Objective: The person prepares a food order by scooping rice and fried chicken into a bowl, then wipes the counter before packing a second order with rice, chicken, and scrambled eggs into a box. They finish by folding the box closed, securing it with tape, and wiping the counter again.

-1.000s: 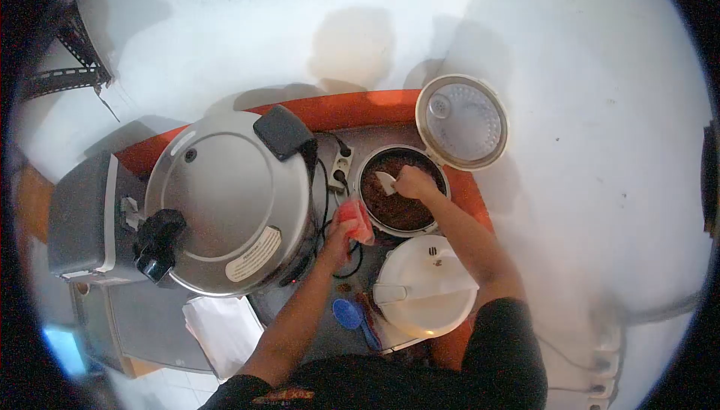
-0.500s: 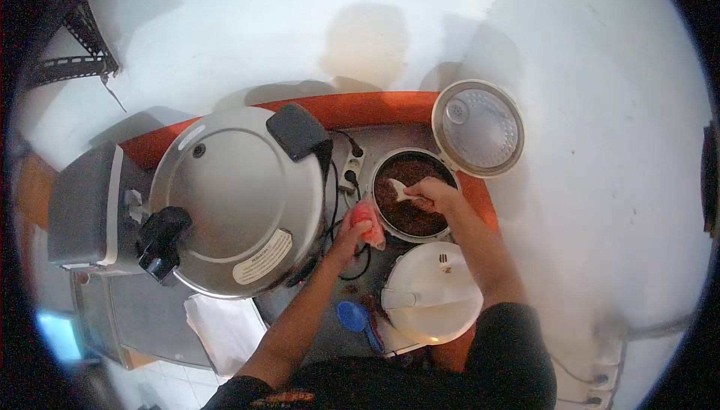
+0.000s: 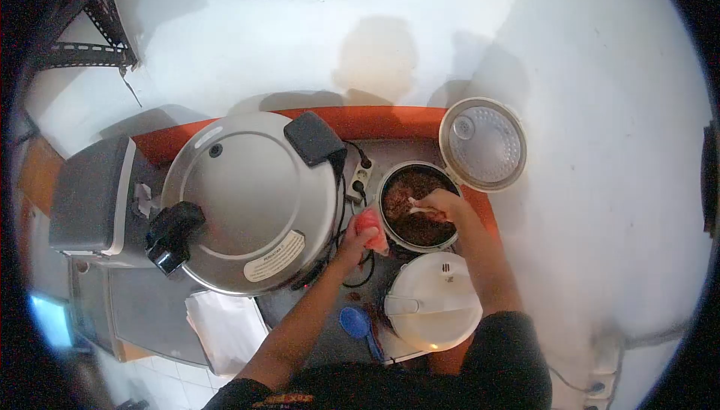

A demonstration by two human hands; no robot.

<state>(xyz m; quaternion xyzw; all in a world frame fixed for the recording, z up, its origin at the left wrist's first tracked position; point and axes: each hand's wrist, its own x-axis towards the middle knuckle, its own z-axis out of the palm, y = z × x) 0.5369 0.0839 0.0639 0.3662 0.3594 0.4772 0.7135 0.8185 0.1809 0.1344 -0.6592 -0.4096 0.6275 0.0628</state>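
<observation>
My right hand (image 3: 444,205) is closed around the handle of a white rice paddle (image 3: 417,208), whose blade is partly sunk in the dark reddish-brown grain-like food (image 3: 405,191). That food sits in the round pot of an open rice cooker (image 3: 380,199), its lid (image 3: 481,148) tipped back. Just left of the pot, my left hand (image 3: 351,249) is wrapped around a soft pink-red bundle (image 3: 370,228), which looks like a plastic bag or cloth. Its contents cannot be made out. The bundle is close to the cooker's rim.
A large steel-lidded cooker (image 3: 251,200) stands on the left, beside a grey box (image 3: 90,196). In front are a closed white cooker (image 3: 435,301), a blue spoon (image 3: 355,322) and white papers (image 3: 225,327). A power strip (image 3: 361,176) with cables lies behind my left hand.
The paddle has dug deeper into the food, and its blade shows less. My left hand still grips the pink-red bundle beside the pot. The whole view has shifted slightly.
</observation>
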